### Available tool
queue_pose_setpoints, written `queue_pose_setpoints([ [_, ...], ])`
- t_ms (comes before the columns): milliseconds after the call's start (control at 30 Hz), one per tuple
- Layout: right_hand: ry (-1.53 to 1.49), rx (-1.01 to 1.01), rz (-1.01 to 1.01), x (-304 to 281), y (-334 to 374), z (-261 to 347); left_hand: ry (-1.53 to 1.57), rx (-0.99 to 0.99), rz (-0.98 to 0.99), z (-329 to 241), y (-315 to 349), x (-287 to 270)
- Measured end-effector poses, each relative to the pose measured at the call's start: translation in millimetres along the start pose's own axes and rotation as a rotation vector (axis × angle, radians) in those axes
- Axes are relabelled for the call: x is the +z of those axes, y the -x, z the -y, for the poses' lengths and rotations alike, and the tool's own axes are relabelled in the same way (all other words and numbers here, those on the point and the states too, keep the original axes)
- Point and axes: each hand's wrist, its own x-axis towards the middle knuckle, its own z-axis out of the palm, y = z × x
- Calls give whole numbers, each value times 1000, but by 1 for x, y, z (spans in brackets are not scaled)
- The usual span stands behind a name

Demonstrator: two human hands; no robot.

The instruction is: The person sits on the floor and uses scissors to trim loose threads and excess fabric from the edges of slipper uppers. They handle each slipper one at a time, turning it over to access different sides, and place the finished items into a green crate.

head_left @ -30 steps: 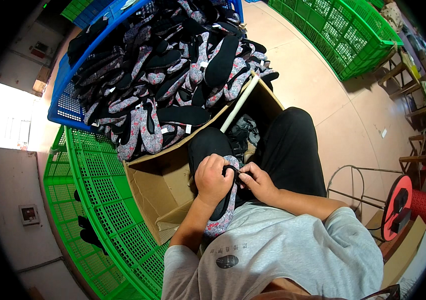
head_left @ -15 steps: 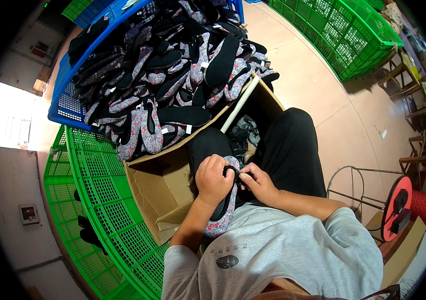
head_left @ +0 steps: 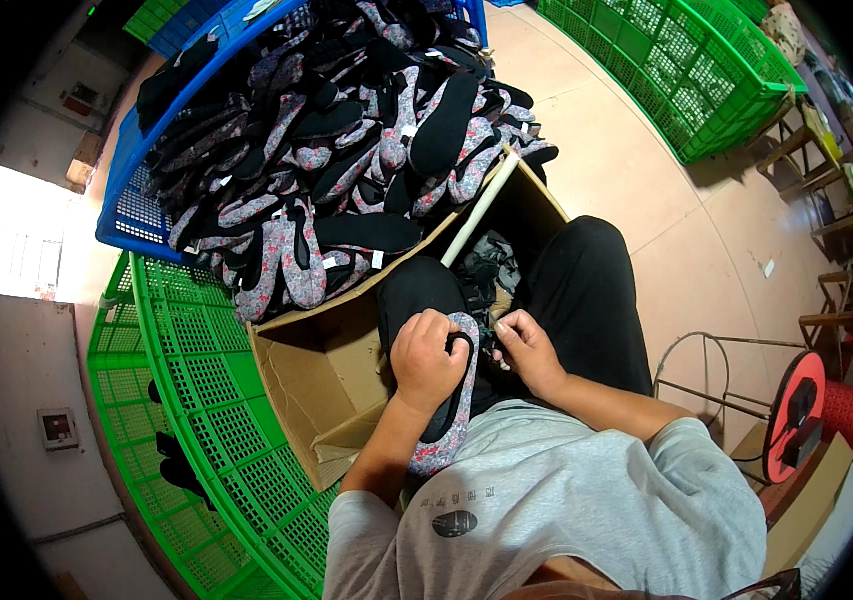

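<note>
Grey floral fabric edged the shoe your left hand held, grip closed; your right hand hovered just beside, its grip too unclear to tell.

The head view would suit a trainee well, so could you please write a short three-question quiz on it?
1. True or false: the left hand grips a patterned slipper.
2. What colour is the crate that the heaped slippers lie in and spill over: A green, B blue or C red?
3. Which of the person's hands is nearer the upright red disc?

Key: 1. True. 2. B. 3. The right hand.
</note>
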Motion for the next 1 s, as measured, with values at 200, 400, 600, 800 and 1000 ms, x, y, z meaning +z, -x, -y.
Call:
queue_pose_setpoints([
  [200,21,-72,29,4,-1,1,0,-5,5,-1,-1,-1],
  [400,125,-131,164,8,-5,17,-8,-140,29,-4,-1,-3],
  [600,88,48,-37,10,-24,16,-23,-238,45,2,5,-1],
  [800,69,-163,50,10,-18,20,-51,-262,34,5,7,-2],
  [1000,-18,59,-227,-2,-32,13,-68,-256,27,5,7,-3],
])
